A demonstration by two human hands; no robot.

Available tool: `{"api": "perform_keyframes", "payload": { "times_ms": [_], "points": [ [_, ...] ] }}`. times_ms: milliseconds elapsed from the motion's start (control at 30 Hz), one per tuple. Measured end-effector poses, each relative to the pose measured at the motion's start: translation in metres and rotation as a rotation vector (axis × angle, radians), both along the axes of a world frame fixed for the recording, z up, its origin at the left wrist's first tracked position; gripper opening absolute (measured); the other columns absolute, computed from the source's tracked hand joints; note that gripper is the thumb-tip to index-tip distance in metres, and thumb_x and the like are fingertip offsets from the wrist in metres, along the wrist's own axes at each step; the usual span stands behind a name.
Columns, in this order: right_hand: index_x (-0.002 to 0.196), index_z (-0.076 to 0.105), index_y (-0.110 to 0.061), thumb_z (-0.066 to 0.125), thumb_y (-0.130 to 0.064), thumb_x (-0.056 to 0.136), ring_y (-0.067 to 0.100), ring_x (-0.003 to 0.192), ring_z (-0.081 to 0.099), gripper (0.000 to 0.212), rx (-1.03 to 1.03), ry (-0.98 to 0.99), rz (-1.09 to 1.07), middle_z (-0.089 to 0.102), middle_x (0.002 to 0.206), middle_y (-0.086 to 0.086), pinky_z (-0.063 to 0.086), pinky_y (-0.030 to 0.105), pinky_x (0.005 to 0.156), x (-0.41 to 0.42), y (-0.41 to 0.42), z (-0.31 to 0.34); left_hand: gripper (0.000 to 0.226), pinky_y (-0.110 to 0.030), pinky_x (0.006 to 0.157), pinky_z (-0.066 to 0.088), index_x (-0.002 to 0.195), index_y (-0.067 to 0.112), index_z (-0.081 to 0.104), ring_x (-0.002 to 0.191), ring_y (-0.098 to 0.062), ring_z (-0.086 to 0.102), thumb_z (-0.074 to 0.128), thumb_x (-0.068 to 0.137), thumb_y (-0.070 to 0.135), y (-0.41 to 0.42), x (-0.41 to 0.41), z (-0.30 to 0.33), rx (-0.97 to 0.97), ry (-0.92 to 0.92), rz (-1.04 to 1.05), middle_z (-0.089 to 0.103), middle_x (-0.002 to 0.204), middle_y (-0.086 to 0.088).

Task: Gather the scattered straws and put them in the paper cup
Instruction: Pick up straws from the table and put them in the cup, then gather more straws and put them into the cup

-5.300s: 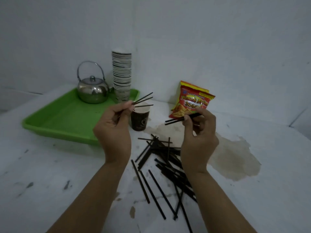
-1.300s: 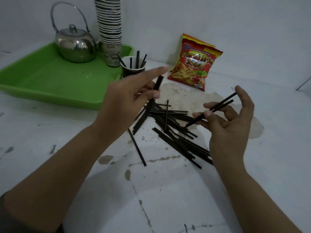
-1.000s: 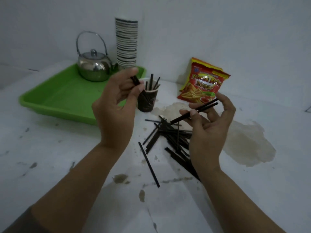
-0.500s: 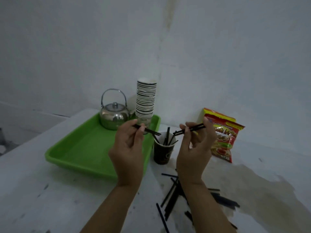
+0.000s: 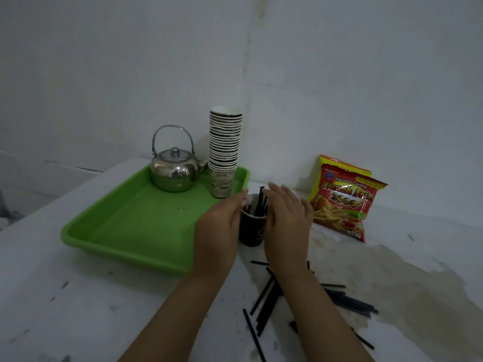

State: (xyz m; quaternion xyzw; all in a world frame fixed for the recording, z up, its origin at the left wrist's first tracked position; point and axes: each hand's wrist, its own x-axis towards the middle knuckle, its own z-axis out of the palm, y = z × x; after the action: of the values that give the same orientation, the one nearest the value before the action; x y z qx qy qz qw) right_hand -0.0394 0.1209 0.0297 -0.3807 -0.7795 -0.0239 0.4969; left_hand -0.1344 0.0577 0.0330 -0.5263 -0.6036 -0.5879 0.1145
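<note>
Both pinches gone — half a second back each hand carried a few black straws level above the rim; now left hand (image 5: 218, 226) and right hand (image 5: 286, 220) flank the dark paper cup (image 5: 251, 228) with fingers spread wide and nothing between them. Delivered straws (image 5: 259, 203) standing upright in the cup, tips poking over the rim. Cup itself just right of the green tray (image 5: 136, 226), left of the French fries packet (image 5: 345, 202), unmoved from a second ago.

Meaning for the task: one more batch in, but far from finished. A loose heap of scattered straws (image 5: 342, 300) lying near, crossed over each other beside the brown stain (image 5: 407, 280), partly hidden under the right forearm. Probably next — back down to the heap for another handful. Steel kettle (image 5: 173, 168) and stack of cups (image 5: 224, 150) on the far tray, not involved.
</note>
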Motion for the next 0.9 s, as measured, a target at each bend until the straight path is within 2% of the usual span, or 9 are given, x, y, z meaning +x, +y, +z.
{"api": "perform_keyframes", "payload": {
  "times_ms": [100,200,267,367,500,633,700,800,900],
  "points": [
    [0.115,0.06,-0.018,0.038,-0.016,0.09,0.023,0.126,0.047,0.033,-0.051,0.02,-0.002,0.057,0.132,0.004,0.028,0.049,0.103,0.005,-0.001,0.006,0.032,-0.019,0.097,0.041,0.122,0.006,0.056,0.11,-0.016,0.059,0.052,0.09,0.001,-0.002,0.0,0.001,-0.037,0.01,0.022,0.063,0.12,-0.01],
    [0.113,0.062,-0.017,0.044,-0.013,0.09,0.023,0.127,0.046,0.03,-0.104,0.098,0.013,0.055,0.133,0.006,0.023,0.04,0.103,0.019,-0.008,0.016,0.038,-0.021,0.104,0.037,0.128,0.004,0.051,0.12,-0.015,0.049,0.042,0.091,0.004,-0.012,0.004,0.002,-0.006,0.047,0.047,0.057,0.127,-0.011],
    [0.11,0.063,-0.015,0.046,-0.012,0.089,0.025,0.124,0.048,0.028,-0.114,0.113,0.029,0.057,0.131,0.008,0.03,0.043,0.104,0.035,-0.016,0.02,0.037,-0.021,0.101,0.039,0.123,0.002,0.054,0.113,-0.017,0.05,0.04,0.089,0.002,-0.023,0.008,0.002,0.034,0.129,0.062,0.059,0.119,-0.014],
    [0.106,0.064,-0.015,0.048,-0.013,0.087,0.024,0.119,0.05,0.025,-0.151,0.052,0.091,0.059,0.126,0.008,0.04,0.046,0.099,0.067,-0.035,0.015,0.024,-0.022,0.086,0.043,0.105,0.001,0.065,0.093,-0.022,0.055,0.052,0.085,-0.004,-0.041,0.021,0.0,0.002,0.306,-0.019,0.062,0.096,-0.015],
    [0.101,0.065,-0.016,0.051,-0.013,0.086,0.022,0.114,0.051,0.021,-0.159,-0.133,0.102,0.062,0.12,0.005,0.039,0.039,0.095,0.121,-0.066,-0.012,0.015,-0.027,0.075,0.048,0.093,0.008,0.069,0.085,-0.017,0.057,0.058,0.084,0.004,-0.061,0.041,-0.013,-0.205,0.466,-0.363,0.065,0.087,-0.007],
    [0.097,0.067,-0.016,0.045,-0.023,0.087,0.011,0.098,0.052,0.025,-0.269,-0.213,0.132,0.066,0.102,0.0,0.033,0.012,0.088,0.169,-0.092,-0.025,0.014,-0.001,0.071,0.037,0.089,0.016,0.072,0.076,0.003,0.049,0.065,0.08,0.009,-0.07,0.055,-0.017,-0.497,0.459,-0.666,0.068,0.083,-0.001],
    [0.095,0.067,-0.018,0.048,-0.026,0.088,0.001,0.085,0.049,0.022,-0.356,-0.205,0.169,0.062,0.091,-0.008,0.033,0.003,0.08,0.18,-0.096,-0.02,0.014,0.001,0.067,0.037,0.086,0.02,0.074,0.074,0.003,0.051,0.072,0.076,0.009,-0.072,0.057,-0.016,-0.627,0.447,-0.767,0.069,0.08,0.004],
    [0.094,0.067,-0.022,0.059,-0.024,0.087,-0.002,0.072,0.048,0.01,-0.432,-0.237,0.174,0.056,0.079,-0.016,0.036,0.006,0.067,0.186,-0.094,-0.009,0.013,-0.01,0.068,0.045,0.083,0.026,0.074,0.079,-0.002,0.059,0.076,0.073,0.017,-0.076,0.057,-0.01,-0.783,0.36,-0.813,0.07,0.083,0.009],
    [0.092,0.067,-0.022,0.062,-0.024,0.085,-0.002,0.072,0.045,0.009,-0.446,-0.33,0.185,0.056,0.08,-0.014,0.034,0.006,0.067,0.187,-0.095,-0.005,0.015,-0.013,0.074,0.046,0.08,0.031,0.074,0.087,-0.001,0.058,0.078,0.069,0.021,-0.08,0.057,-0.003,-0.898,0.302,-0.818,0.068,0.086,0.013]
  ]
}}
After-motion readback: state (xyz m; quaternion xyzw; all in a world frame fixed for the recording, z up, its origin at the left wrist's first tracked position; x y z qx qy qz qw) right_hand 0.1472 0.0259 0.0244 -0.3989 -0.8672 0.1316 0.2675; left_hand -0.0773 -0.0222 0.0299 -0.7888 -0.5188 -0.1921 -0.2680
